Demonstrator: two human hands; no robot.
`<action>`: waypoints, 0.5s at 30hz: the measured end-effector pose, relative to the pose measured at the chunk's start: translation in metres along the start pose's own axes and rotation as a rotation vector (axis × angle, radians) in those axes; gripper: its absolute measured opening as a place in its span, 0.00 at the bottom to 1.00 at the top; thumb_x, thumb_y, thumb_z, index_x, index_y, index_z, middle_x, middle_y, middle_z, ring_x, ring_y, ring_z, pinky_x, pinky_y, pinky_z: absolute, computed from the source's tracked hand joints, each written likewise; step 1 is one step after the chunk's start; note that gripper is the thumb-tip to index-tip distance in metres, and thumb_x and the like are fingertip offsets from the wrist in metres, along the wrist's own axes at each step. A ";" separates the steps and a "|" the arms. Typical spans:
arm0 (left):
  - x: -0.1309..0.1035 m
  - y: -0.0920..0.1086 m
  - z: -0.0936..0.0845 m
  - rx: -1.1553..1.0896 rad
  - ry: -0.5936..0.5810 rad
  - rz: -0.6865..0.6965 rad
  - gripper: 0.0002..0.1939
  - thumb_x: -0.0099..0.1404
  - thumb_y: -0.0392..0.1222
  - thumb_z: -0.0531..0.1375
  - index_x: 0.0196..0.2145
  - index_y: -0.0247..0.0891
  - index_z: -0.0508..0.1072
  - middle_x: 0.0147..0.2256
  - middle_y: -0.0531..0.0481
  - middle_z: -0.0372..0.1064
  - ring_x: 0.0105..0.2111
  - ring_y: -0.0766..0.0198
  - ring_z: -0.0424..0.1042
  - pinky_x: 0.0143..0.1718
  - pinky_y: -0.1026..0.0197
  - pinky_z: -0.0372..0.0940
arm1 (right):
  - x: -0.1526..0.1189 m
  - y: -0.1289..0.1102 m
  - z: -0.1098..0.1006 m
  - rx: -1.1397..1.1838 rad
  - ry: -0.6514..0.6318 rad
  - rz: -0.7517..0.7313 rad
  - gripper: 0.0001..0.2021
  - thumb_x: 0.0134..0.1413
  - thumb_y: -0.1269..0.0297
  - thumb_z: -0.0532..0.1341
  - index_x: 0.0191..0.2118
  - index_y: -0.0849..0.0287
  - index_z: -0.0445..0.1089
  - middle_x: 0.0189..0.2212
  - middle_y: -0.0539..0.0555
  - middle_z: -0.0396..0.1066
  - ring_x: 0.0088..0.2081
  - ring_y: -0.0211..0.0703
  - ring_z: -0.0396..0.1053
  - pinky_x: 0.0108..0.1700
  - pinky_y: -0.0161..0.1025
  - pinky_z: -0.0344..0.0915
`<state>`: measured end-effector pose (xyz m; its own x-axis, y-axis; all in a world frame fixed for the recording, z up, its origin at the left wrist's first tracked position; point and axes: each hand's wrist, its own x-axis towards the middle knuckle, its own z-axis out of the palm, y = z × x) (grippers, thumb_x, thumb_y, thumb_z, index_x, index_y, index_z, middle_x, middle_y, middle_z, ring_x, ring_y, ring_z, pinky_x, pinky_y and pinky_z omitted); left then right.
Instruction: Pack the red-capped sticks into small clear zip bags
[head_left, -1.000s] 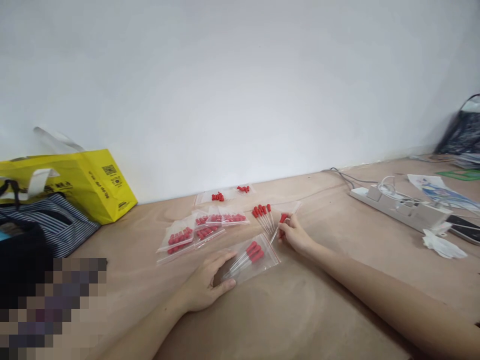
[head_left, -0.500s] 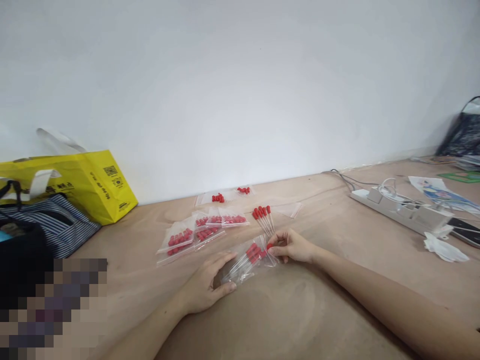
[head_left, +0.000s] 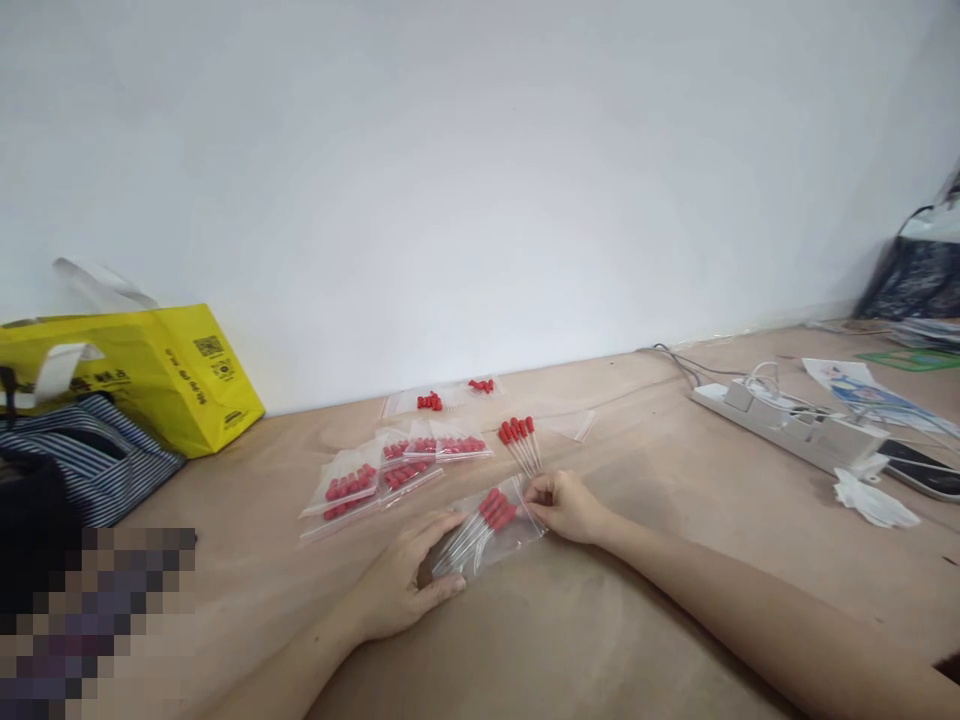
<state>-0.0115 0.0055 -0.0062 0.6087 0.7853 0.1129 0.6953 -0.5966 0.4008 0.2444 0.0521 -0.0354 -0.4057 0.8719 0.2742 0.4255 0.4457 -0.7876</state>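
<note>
A pixelated block is hiding the lower left corner, and the striped bag [head_left: 112, 465] beside the yellow bag [head_left: 150, 370] is running off the edge. On the wooden table [head_left: 637, 600], the left hand [head_left: 409, 585] is curling loosely over the closed end of a clear zip bag [head_left: 487, 525], which is showing red-capped droppers [head_left: 491, 510] inside. The right hand [head_left: 566, 505] is pinching the bag's open end; its fingertips are hard to make out.

Red-capped dropper [head_left: 501, 511] now inside bag [head_left: 491, 530]
</note>
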 end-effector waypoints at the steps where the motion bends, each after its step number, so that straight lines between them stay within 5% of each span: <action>1: 0.000 0.001 0.000 -0.003 0.001 0.000 0.27 0.58 0.50 0.55 0.55 0.44 0.54 0.54 0.47 0.55 0.53 0.52 0.55 0.52 0.49 0.54 | 0.001 0.000 -0.001 -0.008 -0.021 0.028 0.06 0.40 0.68 0.60 0.19 0.62 0.67 0.18 0.48 0.64 0.21 0.31 0.60 0.24 0.29 0.57; 4: 0.001 0.003 -0.002 -0.006 0.007 0.007 0.27 0.58 0.49 0.55 0.54 0.44 0.55 0.54 0.47 0.55 0.53 0.53 0.55 0.52 0.50 0.54 | 0.014 0.004 -0.015 -0.009 -0.104 0.208 0.03 0.40 0.68 0.60 0.23 0.62 0.69 0.18 0.48 0.67 0.19 0.31 0.62 0.21 0.28 0.57; 9: 0.000 0.002 -0.001 0.001 -0.007 0.003 0.27 0.59 0.49 0.54 0.55 0.44 0.54 0.55 0.47 0.54 0.53 0.53 0.54 0.52 0.50 0.53 | 0.059 0.024 -0.046 -0.263 0.282 0.450 0.07 0.43 0.71 0.56 0.29 0.65 0.69 0.29 0.57 0.72 0.31 0.39 0.68 0.28 0.29 0.60; 15: -0.001 0.000 0.000 -0.022 -0.004 -0.007 0.27 0.58 0.49 0.55 0.54 0.43 0.55 0.54 0.46 0.55 0.53 0.52 0.55 0.52 0.50 0.53 | 0.104 0.037 -0.041 -0.387 0.329 0.579 0.09 0.42 0.68 0.59 0.31 0.68 0.70 0.29 0.65 0.71 0.35 0.50 0.69 0.30 0.34 0.61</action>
<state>-0.0124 0.0049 -0.0066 0.6057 0.7885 0.1067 0.6908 -0.5876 0.4212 0.2512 0.1674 -0.0137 0.2038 0.9761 0.0750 0.7740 -0.1138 -0.6229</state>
